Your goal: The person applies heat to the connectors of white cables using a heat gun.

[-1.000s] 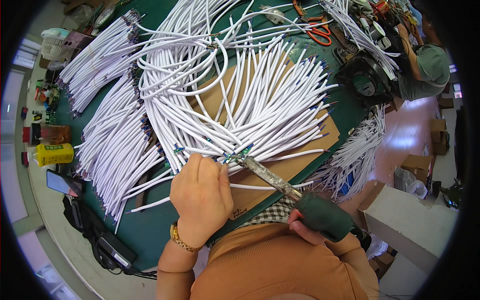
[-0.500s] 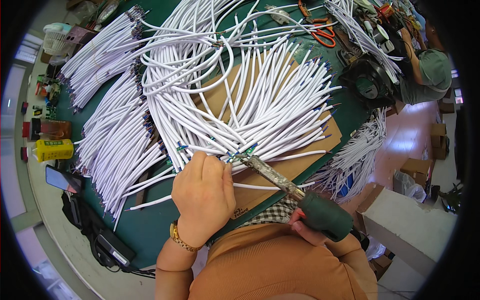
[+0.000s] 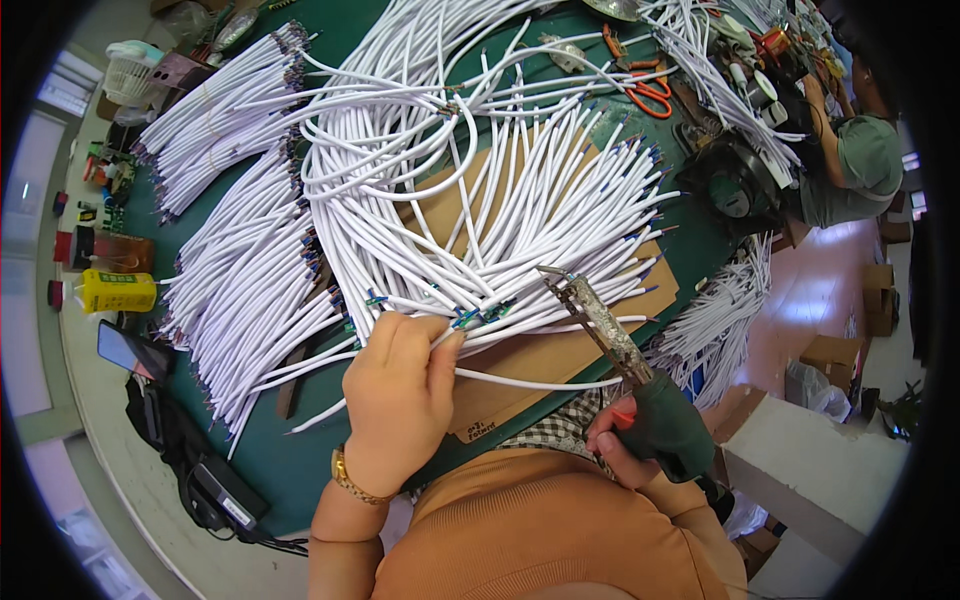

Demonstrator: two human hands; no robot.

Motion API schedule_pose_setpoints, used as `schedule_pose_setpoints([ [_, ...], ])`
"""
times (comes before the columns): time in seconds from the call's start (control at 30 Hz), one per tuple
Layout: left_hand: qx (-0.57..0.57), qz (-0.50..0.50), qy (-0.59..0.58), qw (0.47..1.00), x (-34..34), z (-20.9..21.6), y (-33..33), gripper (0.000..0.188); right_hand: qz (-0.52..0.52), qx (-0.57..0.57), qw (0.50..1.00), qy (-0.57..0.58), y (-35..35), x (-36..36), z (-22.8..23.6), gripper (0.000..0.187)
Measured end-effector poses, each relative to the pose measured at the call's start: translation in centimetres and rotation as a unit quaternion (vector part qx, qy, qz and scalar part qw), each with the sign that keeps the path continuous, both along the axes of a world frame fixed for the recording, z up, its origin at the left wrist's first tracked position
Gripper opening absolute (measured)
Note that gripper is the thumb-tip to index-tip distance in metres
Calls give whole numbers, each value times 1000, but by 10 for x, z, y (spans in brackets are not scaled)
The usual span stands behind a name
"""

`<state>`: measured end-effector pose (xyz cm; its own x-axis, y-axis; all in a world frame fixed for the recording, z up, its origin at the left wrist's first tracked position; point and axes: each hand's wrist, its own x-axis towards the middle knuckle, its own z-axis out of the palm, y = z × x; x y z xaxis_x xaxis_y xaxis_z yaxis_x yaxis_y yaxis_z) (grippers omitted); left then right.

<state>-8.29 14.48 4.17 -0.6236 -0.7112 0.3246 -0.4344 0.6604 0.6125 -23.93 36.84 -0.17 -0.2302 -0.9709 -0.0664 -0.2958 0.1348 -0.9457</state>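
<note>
My left hand (image 3: 400,385), with a gold watch on its wrist, is closed in a pinch on a white cable (image 3: 447,335). Blue wire ends and small green pieces (image 3: 490,313) show just beyond its fingertips, too small to make out fully. In my right hand (image 3: 618,455) is a soldering gun (image 3: 672,425) with a dark green body and a red trigger. Its worn metal barrel points up and left, and the bent tip is over the pile of white cables (image 3: 560,215), apart from the pinched cable. Part of my right hand is hidden behind the gun's body.
Bundles of white cables (image 3: 245,265) lie at the left on the green table mat (image 3: 300,475). Brown cardboard (image 3: 520,400) sits beneath the pile. Orange-handled scissors (image 3: 650,95) and a black fan-like device (image 3: 735,190) are at the far right, near another person (image 3: 862,165).
The soldering gun's tip has lifted off the green pieces and swung up and right. My left hand keeps its pinch, its fingers shifted slightly. The whole view has shifted a little.
</note>
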Motion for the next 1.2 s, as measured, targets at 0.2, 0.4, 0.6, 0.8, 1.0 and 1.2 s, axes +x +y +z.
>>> schedule_pose_setpoints([
  [0.2,-190,65,94,975,11,3,-39,28,-159,-67,957,-233,-26,16,15,41],
  [0.4,94,203,200,954,31,-25,-103,14,-100,-157,954,-234,-54,18,19,41],
  [0.6,42,124,179,975,32,-39,-124,12,-60,-83,968,-231,-92,10,25,41],
  [0.8,27,29,112,993,37,-33,-137,9,-64,-136,925,-349,-145,9,44,45],
  [1.0,59,-13,82,995,35,-29,-151,10,-41,-133,926,-352,-182,11,56,45],
  [1.2,256,-26,97,962,37,-39,-160,15,-63,-105,940,-318,-192,12,42,45],
])
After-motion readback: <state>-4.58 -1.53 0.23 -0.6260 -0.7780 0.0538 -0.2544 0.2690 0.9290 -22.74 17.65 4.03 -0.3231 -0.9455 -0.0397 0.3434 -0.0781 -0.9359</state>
